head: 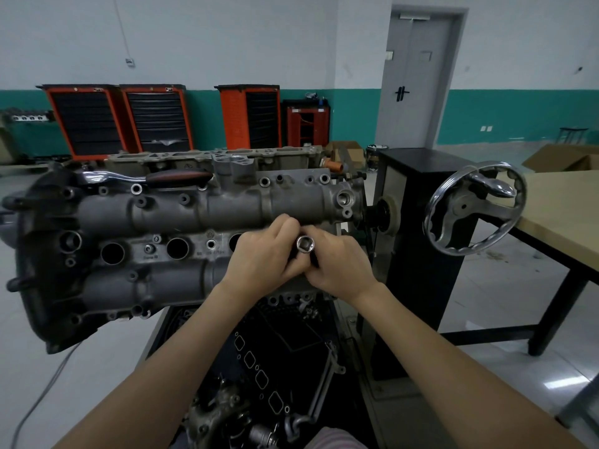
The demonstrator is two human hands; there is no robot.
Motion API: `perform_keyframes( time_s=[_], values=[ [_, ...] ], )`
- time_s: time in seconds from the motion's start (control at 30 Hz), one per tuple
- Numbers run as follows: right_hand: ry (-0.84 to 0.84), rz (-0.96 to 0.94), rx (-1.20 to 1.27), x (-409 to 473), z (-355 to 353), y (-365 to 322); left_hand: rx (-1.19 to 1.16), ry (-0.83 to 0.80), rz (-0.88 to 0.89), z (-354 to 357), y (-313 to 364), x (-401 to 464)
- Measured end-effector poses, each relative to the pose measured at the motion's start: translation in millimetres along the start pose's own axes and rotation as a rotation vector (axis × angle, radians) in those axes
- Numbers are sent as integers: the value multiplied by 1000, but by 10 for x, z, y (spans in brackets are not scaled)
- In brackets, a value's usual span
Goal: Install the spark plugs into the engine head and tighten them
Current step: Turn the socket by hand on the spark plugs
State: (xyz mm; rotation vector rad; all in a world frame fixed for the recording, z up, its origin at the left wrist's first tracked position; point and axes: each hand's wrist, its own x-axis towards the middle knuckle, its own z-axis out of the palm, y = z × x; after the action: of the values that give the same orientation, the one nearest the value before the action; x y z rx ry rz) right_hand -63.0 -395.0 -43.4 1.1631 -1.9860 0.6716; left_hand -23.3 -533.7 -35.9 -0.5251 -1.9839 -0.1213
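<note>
- while both forearms reach in from the bottom edge, the left hand (pixel 265 257) and right hand (pixel 337 264) meet over the right end of the engine head (pixel 136 218), fingers curled tight around a spark plug socket (pixel 305 245).
- the socket's chrome top with its square drive hole faces the camera, showing between the two hands; its lower part is hidden by fingers, so whether a plug sits inside cannot be told.
- left of the hands, two open round plug wells (pixel 112 253) lie in a row between the two cam housings, with a third partly behind the left hand.
- farther back, a ratchet wrench (pixel 146 178) with a dark handle rests along the head's far edge.
- to the right stands a black stand (pixel 418 254) with a chrome handwheel (pixel 475 207).
- orange tool cabinets (pixel 84 119) line the far wall.
</note>
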Motion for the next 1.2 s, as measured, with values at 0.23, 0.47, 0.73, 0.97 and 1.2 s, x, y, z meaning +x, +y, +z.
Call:
perform_keyframes(
  time_s=[0.23, 0.47, 0.73, 0.97, 1.2],
  values=[
    [86, 25, -11, 15, 33, 17, 16, 11, 2, 10, -35, -13],
    [-4, -13, 37, -8, -13, -2, 16, -1, 24, 0, -27, -8],
    [8, 20, -16, 2, 5, 3, -13, 17, -24, 12, -42, -20],
    [75, 15, -54, 4, 17, -9, 13, 11, 18, -15, 17, -31],
    [38, 7, -26, -10, 30, 12, -60, -24, -72, -14, 31, -43]
  ],
)
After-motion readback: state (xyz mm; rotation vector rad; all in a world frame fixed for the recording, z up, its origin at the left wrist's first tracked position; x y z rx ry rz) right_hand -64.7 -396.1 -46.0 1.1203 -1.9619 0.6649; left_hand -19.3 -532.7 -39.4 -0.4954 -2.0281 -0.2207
